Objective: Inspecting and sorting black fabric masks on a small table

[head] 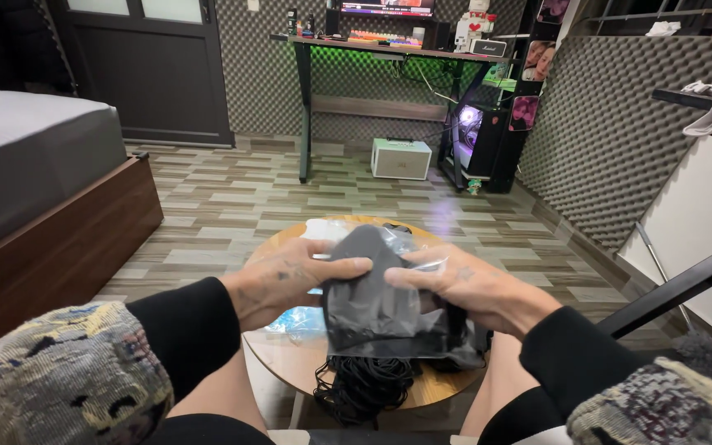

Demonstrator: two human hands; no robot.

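Left hand [290, 276] at nine o'clock and right hand [463, 288] at three both have their grip pinched on the black mask [368, 297]; keep its clear bag [422, 338] flat over the counter [290, 358].

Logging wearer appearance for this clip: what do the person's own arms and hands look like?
Both hands are bare, without gloves. The left hand and right hand carry dark tattoo-like markings on their backs. Each forearm wears a snug black cuff under a thick, nubby knitted sleeve patterned in mixed grey, yellow and blue tones. No watch or rings visible.
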